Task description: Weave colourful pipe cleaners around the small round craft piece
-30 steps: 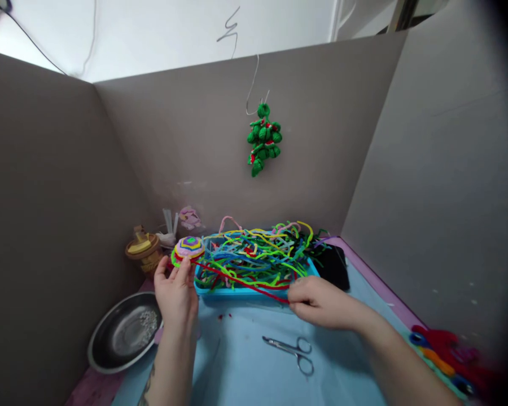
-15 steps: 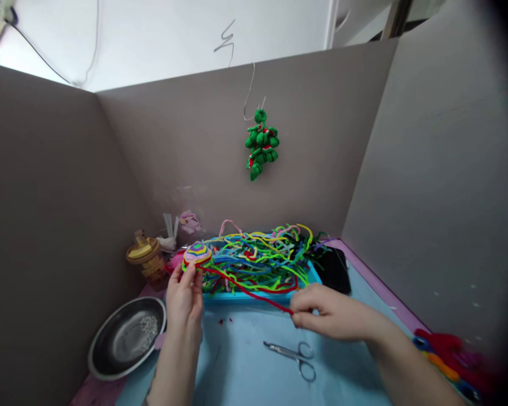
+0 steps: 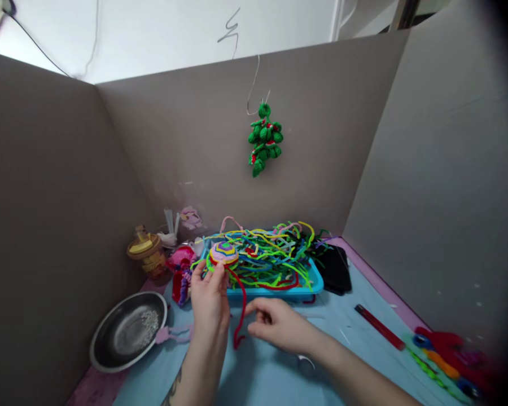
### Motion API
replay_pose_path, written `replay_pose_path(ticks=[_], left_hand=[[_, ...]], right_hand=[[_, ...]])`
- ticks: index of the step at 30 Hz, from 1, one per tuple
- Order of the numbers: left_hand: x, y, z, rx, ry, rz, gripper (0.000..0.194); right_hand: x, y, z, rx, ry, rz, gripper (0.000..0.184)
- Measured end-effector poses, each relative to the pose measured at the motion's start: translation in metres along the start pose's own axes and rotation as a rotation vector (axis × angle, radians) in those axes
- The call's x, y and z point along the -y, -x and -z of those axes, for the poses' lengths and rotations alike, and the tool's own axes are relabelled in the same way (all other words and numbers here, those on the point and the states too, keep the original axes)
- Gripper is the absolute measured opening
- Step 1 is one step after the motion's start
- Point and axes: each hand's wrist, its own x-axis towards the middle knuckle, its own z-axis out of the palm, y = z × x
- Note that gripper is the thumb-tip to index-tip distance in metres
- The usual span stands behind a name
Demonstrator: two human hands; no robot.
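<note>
My left hand (image 3: 211,296) pinches the lower edge of a small dome (image 3: 224,252) coiled from pipe cleaners in purple, yellow, pink and red rings. From the dome's rim a red pipe cleaner (image 3: 244,299) hangs down in a curve, its end bent above the table. My right hand (image 3: 277,322) is beside this strand, thumb and index finger apart, the index fingertip close to it or touching. Under my right forearm, one handle loop of the scissors (image 3: 306,362) shows; the rest is hidden.
Behind my hands, a blue tray (image 3: 318,282) holds many colourful pipe cleaners. A metal bowl (image 3: 105,347) and a brown cup (image 3: 150,259) stand left. At right lie a black flat object (image 3: 336,270) and a red stick (image 3: 381,328). A green ornament (image 3: 265,141) hangs ahead.
My right hand has let go of the red pipe cleaner, which was stretched taut and now dangles. That hand moved left over the scissors; my left hand moved right with the dome.
</note>
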Motion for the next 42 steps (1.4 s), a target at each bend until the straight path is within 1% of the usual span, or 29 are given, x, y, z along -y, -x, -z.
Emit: replay_pose_path(ticks=[2,3,4,8,9,11,13,14,16,19,21,23,25,27,30,32,34,37,40,42], left_hand=[[-0.001,0.001,-0.001,0.009,0.011,-0.010,0.042],[-0.002,0.000,-0.001,0.006,0.017,-0.020,0.041],[-0.004,-0.001,-0.001,0.000,0.022,-0.033,0.041],[-0.008,-0.004,-0.001,-0.018,0.031,-0.075,0.039],[-0.008,-0.004,-0.001,-0.016,0.031,-0.079,0.038],[-0.008,-0.004,-0.001,-0.012,0.030,-0.080,0.038],[-0.008,-0.004,-0.001,-0.023,0.031,-0.080,0.038],[-0.008,-0.004,-0.001,-0.030,0.033,-0.079,0.038],[-0.011,-0.006,-0.001,-0.039,0.039,-0.084,0.037],[-0.016,-0.010,0.001,-0.039,0.043,-0.105,0.036],[-0.019,-0.014,0.003,-0.052,0.038,-0.115,0.035],[-0.020,-0.016,0.004,-0.062,0.013,-0.095,0.035],[-0.016,-0.015,0.005,-0.068,-0.030,-0.045,0.037],[-0.009,-0.011,0.004,-0.067,-0.076,0.019,0.039],[0.001,0.000,0.000,-0.034,-0.120,0.115,0.041],[0.007,0.008,-0.002,0.010,-0.131,0.188,0.040],[0.011,0.015,-0.004,0.045,-0.134,0.270,0.038],[0.014,0.023,-0.006,0.078,-0.134,0.349,0.038],[0.014,0.028,-0.008,0.116,-0.141,0.354,0.045],[0.014,0.032,-0.008,0.153,-0.146,0.332,0.052]], right_hand=[[-0.005,-0.001,-0.008,0.112,-0.050,0.006,0.010],[-0.007,-0.001,-0.011,0.168,-0.076,0.004,0.008],[-0.009,-0.001,-0.012,0.196,-0.105,-0.001,0.010],[-0.012,-0.001,-0.016,0.156,-0.163,0.006,0.027],[-0.012,0.000,-0.017,0.182,-0.156,0.022,0.030],[-0.014,0.001,-0.019,0.283,-0.111,0.048,0.033],[-0.016,0.002,-0.022,0.355,-0.025,0.075,0.027],[-0.017,0.003,-0.023,0.360,0.030,0.100,0.021],[-0.019,0.003,-0.023,0.309,0.145,0.162,0.013],[-0.018,0.002,-0.019,0.227,0.245,0.205,0.014],[-0.012,0.003,-0.012,0.213,0.232,0.200,0.016],[-0.003,0.005,-0.004,0.151,0.153,0.223,0.015],[0.007,0.009,0.006,0.023,0.004,0.248,0.014],[0.013,0.013,0.015,-0.119,-0.190,0.242,0.013],[0.015,0.014,0.025,-0.331,-0.421,0.267,0.023],[0.013,0.013,0.029,-0.433,-0.482,0.285,0.026],[0.010,0.011,0.031,-0.472,-0.436,0.280,0.025],[0.008,0.008,0.033,-0.487,-0.218,0.296,0.018],[0.007,0.007,0.033,-0.538,-0.066,0.340,0.014],[0.006,0.007,0.032,-0.617,-0.002,0.360,0.013]])
